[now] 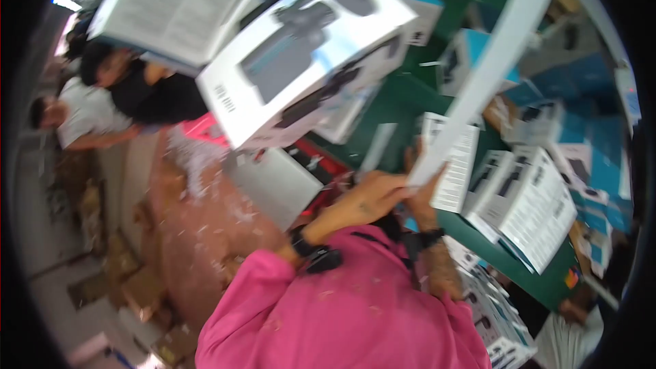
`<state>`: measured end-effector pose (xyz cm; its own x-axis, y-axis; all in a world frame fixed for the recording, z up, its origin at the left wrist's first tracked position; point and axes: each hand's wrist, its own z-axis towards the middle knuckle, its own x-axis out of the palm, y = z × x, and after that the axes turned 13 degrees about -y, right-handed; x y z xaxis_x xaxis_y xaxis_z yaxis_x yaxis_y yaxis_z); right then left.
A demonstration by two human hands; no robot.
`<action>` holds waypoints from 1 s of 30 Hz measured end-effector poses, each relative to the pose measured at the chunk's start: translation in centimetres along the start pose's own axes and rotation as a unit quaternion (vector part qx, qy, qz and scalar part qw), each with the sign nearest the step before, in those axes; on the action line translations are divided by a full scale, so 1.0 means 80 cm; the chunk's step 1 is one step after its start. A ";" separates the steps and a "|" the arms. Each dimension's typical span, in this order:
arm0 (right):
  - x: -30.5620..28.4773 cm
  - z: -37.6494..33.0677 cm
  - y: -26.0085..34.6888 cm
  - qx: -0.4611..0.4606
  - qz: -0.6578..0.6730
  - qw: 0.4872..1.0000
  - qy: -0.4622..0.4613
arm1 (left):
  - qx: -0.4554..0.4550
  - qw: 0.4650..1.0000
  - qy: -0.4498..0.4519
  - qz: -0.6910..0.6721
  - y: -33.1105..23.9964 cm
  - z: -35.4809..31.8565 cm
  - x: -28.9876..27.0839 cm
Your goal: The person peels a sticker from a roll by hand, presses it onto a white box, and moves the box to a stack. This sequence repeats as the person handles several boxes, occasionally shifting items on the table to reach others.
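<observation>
Landmark for us: the long flat white strip (493,65), slanting from the top right down to the hands. Far left of the strip, we have a person in a white top (92,109) next to a person in a dark top (154,96); below them, loose brown cardboard boxes (140,260). Nearer the strip: a reddish-brown floor (205,246) strewn with shredded white scraps (195,160). Also left of the strip, a white box with grey printed text (174,10) just beside a big white carton picturing a dark grey device (307,61), tilted. Below that carton, a flat light-grey panel (277,184).

At the strip's lower end, we see the left hand (384,190), dark watch (321,258) on its wrist, fingers pinched on the strip. Just beside it, the right hand (425,206), with a dark wristband (429,238), is up against the strip's end; blurred and overlapped, so we can't tell whether it grasps the strip or only touches it. Right of the strip's lower end, a white sheet of small dark print (454,176), close to the right hand.

Farther right of the strip, two white printed boxes (529,198) lean together on a dark green tabletop (543,285), then stacked blue-and-white cartons (598,143).
</observation>
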<state>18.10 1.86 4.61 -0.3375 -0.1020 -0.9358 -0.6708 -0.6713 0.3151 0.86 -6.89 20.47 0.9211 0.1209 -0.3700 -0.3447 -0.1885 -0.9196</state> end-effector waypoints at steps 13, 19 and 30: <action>0.010 0.014 -0.061 0.168 -0.153 0.964 -0.138 | -0.043 0.988 -0.062 -0.138 0.017 -0.020 -0.040; -0.008 -0.005 -0.093 0.246 -0.188 0.941 -0.138 | -0.036 0.980 -0.056 -0.186 0.036 -0.018 -0.049; -0.081 -0.058 -0.247 0.460 -0.237 0.856 0.002 | -0.028 0.983 -0.067 -0.170 0.041 0.007 -0.062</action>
<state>36.58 12.37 3.73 0.1169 0.0168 -0.9930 -0.9684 0.2235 -0.1103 -4.93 -7.59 19.21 0.9480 0.3125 -0.0599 -0.0072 -0.1672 -0.9859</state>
